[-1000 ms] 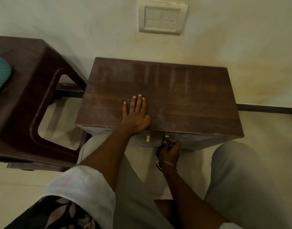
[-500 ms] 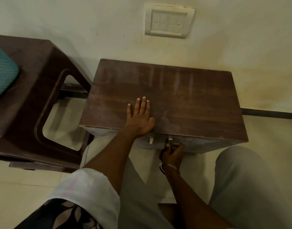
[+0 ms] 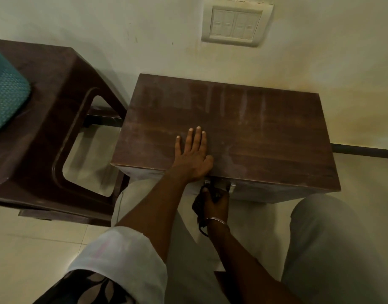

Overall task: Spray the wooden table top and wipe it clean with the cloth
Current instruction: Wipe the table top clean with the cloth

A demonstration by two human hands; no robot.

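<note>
A dark brown plastic stool [image 3: 46, 119] stands at the left on the pale tiled floor [image 3: 35, 244]. On the stained cream wall [image 3: 101, 29] sits a white switch plate [image 3: 236, 25] — four rockers. A dark skirting strip [image 3: 364, 151] runs along the wall's foot.

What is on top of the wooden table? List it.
Only the left hand lies flat on the wooden table top; the wood under its palm is hidden. The right hand grips the metal handle below the front edge.

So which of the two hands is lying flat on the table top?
The left hand, fingers straight, palm down on the wooden table top near its front edge. The right hand is lower, curled round a dark object at the front.
</note>
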